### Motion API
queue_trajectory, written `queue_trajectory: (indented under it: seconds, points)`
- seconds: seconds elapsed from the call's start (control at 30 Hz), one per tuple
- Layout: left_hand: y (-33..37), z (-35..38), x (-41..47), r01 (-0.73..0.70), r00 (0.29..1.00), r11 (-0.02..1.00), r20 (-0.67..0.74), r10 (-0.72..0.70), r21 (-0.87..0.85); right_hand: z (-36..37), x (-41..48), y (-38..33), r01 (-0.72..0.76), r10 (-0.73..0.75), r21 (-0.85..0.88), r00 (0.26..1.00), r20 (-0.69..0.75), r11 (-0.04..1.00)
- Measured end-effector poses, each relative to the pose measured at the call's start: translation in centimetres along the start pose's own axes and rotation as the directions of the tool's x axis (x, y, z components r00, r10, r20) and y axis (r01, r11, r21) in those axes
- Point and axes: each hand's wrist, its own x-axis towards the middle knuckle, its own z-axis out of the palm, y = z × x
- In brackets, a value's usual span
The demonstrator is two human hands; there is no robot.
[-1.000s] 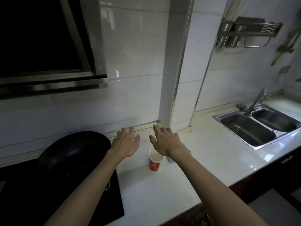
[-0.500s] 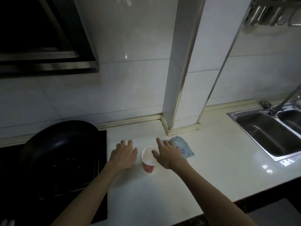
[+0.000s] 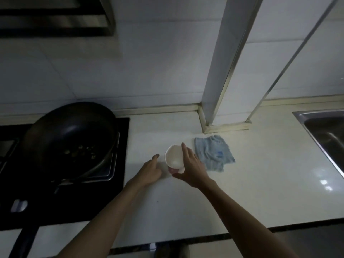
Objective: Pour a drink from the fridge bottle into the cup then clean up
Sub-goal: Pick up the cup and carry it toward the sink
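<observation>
The dark front edge of the counter [image 3: 260, 192] is running nearest to me, and two bare forearms are reaching over it. Between the right forearm and the sink [image 3: 320, 118] at the far right, a wide stretch of pale counter is lying open. On the left, the black stove [image 3: 74, 202] is taking the room up to its straight edge, and only a narrow strip of counter is separating that edge from the left hand [image 3: 149, 172].

This hand is lying low on the counter just beside the cup [image 3: 173, 157], with its fingers straight and together, holding nothing. I cannot tell if it is touching the cup. The right hand [image 3: 191, 169] is gripping the cup, the thumb at the near side and the fingers at the far side. The white cup is sitting mid-counter, and I cannot tell if it is lifted.

Just to the right, a crumpled blue cloth [image 3: 214, 155] is lying flat. A dark pan [image 3: 70, 131] is resting on the stove, with its rim reaching past the stove's right edge. Behind, a white column [image 3: 219, 81] is standing out from the tiled wall [image 3: 149, 71], and a hood [image 3: 55, 25] is hanging above the stove. The light is dim.
</observation>
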Motion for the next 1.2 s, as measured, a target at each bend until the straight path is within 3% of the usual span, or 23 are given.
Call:
queue_trajectory:
  seconds: [0.23, 0.4, 0.57, 0.83, 1.0, 1.2]
  points:
    - [-1.0, 3.2, 3.4, 0.032, 0.999, 0.95, 0.007, -0.032, -0.31, 1.2, 0.3, 0.4, 0.023, 0.0, 0.173, 0.992, -0.129, 0.985]
    - [0.9, 3.6, 2.3, 0.025, 1.0, 0.802, 0.011, -0.024, -0.597, 1.7, 0.5, 0.5, 0.057, 0.006, 0.307, 0.98, -0.2, 0.95]
    - [1.7, 3.1, 1.8, 0.012, 0.999, 0.69, -0.02, -0.038, -0.724, 0.9, 0.6, -0.2, 0.088, 0.021, 0.364, 0.958, -0.286, 0.927]
    - [4.2, 1.0, 0.6, 0.002, 1.0, 0.317, -0.007, -0.029, -0.949, -2.3, 0.2, -2.1, 0.128, 0.043, 0.37, 0.906, -0.421, 0.92]
    - [7.0, 0.1, -0.2, -0.006, 0.997, 0.289, 0.015, 0.07, -0.957, -5.4, -1.6, -2.3, 0.115, 0.102, 0.392, 0.865, -0.492, 0.913]
    - [12.1, 1.3, -1.5, 0.003, 0.974, 0.36, 0.084, 0.209, -0.933, -9.2, -5.0, 0.2, 0.078, 0.221, 0.444, 0.784, -0.581, 0.892]
